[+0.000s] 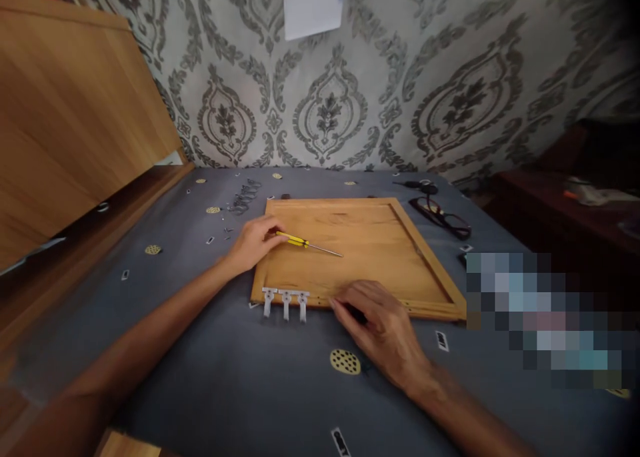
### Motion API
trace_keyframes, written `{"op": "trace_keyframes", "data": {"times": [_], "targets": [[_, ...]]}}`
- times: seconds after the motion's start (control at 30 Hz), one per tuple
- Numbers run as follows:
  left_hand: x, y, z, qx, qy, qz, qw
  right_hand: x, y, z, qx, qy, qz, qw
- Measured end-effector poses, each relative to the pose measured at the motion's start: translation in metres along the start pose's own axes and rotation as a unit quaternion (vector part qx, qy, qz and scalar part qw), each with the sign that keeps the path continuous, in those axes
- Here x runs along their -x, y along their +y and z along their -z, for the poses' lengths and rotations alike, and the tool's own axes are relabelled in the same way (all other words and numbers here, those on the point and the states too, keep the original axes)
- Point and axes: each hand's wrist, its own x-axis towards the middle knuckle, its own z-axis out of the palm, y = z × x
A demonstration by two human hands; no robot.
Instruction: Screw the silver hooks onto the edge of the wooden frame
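Observation:
A square wooden frame lies flat on a grey cloth with yellow dots. My left hand rests on the frame's left edge, fingers closed on the yellow handle of a small screwdriver whose metal shaft points right across the panel. My right hand sits at the frame's near edge, fingers curled and pressed down on the wood; I cannot make out anything in them. A metal strip with three hooks hangs off the near left corner of the frame.
A pile of small metal parts lies beyond the frame at left. Black glasses rest to the right of it. A wooden panel leans at the left, patterned wallpaper behind. A dark cabinet stands at right.

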Motion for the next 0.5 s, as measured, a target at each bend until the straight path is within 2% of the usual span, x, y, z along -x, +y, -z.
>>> {"op": "trace_keyframes", "data": {"times": [0.1,0.2,0.37,0.43,0.5], "targets": [[0.002,-0.002,0.005,-0.034,-0.004,-0.004,0.999,0.001,0.0,-0.001,-0.001,0.002,0.0,1.0],[0.001,-0.012,0.025,-0.07,0.027,0.007,0.997,0.0,0.0,0.0,-0.005,0.006,-0.001,1.0],[-0.013,-0.058,0.078,-0.143,0.108,0.079,0.981,-0.004,-0.003,0.003,-0.023,0.012,0.001,1.0],[-0.017,-0.08,0.091,-0.173,0.12,0.108,0.972,-0.005,-0.004,0.004,-0.023,0.011,-0.001,1.0],[-0.017,-0.096,0.095,-0.199,0.116,0.123,0.965,-0.006,-0.005,0.005,-0.022,0.011,-0.006,1.0]]}}
